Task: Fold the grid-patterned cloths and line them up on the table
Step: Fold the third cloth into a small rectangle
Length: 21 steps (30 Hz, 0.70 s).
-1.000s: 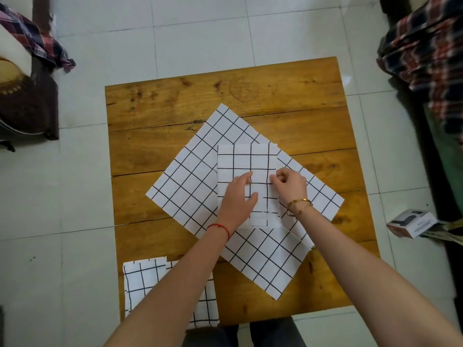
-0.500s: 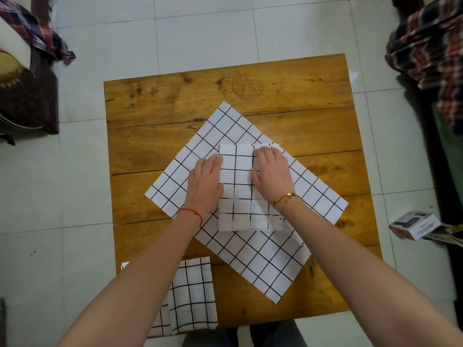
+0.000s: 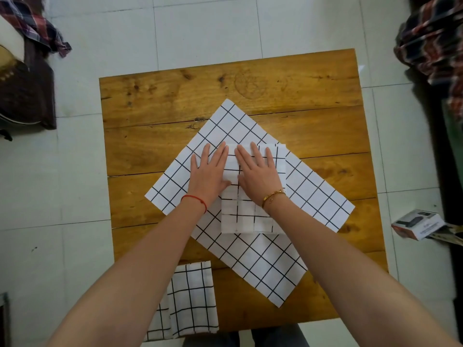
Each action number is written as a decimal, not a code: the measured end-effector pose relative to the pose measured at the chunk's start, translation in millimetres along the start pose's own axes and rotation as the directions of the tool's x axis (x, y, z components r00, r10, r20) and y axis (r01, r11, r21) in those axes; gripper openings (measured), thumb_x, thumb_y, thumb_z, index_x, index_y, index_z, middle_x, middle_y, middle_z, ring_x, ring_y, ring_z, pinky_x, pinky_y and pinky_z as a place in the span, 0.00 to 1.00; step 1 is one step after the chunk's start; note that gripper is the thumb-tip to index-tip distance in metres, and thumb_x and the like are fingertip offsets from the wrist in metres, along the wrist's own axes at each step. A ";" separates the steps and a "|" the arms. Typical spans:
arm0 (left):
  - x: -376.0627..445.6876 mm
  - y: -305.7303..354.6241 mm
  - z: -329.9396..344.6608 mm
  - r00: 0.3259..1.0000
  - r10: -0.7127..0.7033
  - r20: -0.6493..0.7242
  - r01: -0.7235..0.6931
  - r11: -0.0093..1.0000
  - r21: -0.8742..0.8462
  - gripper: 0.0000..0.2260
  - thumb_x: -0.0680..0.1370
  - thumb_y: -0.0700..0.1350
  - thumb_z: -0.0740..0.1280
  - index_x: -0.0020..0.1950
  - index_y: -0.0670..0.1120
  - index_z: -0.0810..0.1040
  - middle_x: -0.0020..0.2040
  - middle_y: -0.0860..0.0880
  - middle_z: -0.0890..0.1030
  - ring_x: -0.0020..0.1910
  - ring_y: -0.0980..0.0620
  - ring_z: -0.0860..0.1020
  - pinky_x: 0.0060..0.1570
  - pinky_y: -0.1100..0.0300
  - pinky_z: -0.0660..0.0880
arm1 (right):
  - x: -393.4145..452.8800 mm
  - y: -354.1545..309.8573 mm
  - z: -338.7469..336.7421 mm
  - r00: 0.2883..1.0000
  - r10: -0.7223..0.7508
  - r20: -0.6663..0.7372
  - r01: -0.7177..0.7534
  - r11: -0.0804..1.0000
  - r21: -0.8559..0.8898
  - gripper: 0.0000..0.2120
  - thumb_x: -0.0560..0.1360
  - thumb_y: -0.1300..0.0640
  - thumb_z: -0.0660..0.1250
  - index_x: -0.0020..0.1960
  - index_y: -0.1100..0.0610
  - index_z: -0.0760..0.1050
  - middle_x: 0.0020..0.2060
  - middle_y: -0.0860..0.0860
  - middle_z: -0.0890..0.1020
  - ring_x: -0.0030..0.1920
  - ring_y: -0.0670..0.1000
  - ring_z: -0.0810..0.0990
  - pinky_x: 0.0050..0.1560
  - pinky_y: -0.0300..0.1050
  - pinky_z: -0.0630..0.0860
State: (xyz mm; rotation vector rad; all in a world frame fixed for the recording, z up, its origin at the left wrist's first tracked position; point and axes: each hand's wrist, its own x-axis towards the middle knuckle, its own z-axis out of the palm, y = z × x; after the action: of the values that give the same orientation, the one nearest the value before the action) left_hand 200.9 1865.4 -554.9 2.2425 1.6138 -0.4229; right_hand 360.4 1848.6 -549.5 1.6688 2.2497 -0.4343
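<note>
A folded white cloth with a black grid lies as a narrow rectangle on top of a larger unfolded grid cloth spread cornerwise on the wooden table. My left hand lies flat with straight fingers along the folded cloth's far left edge, partly on the spread cloth. My right hand presses flat on the folded cloth's far end. Another folded grid cloth sits at the table's near left corner, partly hidden by my left forearm.
White tiled floor surrounds the table. A small cardboard box lies on the floor to the right. Plaid fabric hangs at the far right, and more plaid fabric on dark furniture stands at the far left.
Both hands slid from the folded cloth's middle toward its far end and flattened out; the right hand's curled fingers straightened.
</note>
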 end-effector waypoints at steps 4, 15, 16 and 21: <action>-0.8 -0.6 0.7 1.000 0.011 0.004 -0.012 1.000 0.022 0.43 0.76 0.60 0.65 0.80 0.49 0.42 0.80 0.53 0.45 0.78 0.43 0.46 0.74 0.39 0.52 | -12.2 25.3 6.0 0.997 0.078 -0.013 -0.078 0.997 0.001 0.30 0.81 0.47 0.51 0.78 0.57 0.49 0.77 0.50 0.53 0.77 0.58 0.49 0.74 0.63 0.49; -3.8 -0.4 1.7 0.999 0.048 -0.007 -0.047 0.996 0.078 0.40 0.77 0.60 0.63 0.80 0.46 0.45 0.80 0.51 0.44 0.78 0.42 0.46 0.74 0.37 0.51 | -30.6 65.2 -4.5 0.971 0.211 -0.109 -0.201 0.975 0.099 0.29 0.80 0.44 0.45 0.77 0.57 0.54 0.76 0.51 0.58 0.77 0.58 0.51 0.74 0.63 0.46; -5.3 1.0 2.1 0.997 0.063 -0.033 -0.059 0.992 0.112 0.39 0.77 0.59 0.63 0.80 0.45 0.47 0.80 0.50 0.45 0.78 0.42 0.47 0.73 0.37 0.53 | -27.4 58.7 -7.8 0.980 0.167 -0.107 -0.156 0.983 0.099 0.29 0.80 0.45 0.44 0.77 0.57 0.54 0.76 0.51 0.58 0.77 0.58 0.52 0.74 0.63 0.47; -18.2 8.4 8.7 0.991 0.091 -0.098 -0.079 0.989 0.121 0.31 0.80 0.51 0.62 0.78 0.43 0.54 0.79 0.47 0.55 0.78 0.43 0.54 0.73 0.40 0.57 | -14.3 20.9 -8.0 0.999 -0.032 -0.010 0.033 0.993 0.112 0.26 0.82 0.47 0.46 0.78 0.56 0.51 0.77 0.49 0.55 0.77 0.54 0.49 0.76 0.59 0.46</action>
State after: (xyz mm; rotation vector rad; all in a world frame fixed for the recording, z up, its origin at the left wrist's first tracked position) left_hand 202.8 1843.6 -554.0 2.4483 1.5730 -0.3935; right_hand 383.9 1845.3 -537.5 1.6922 2.3008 -0.5723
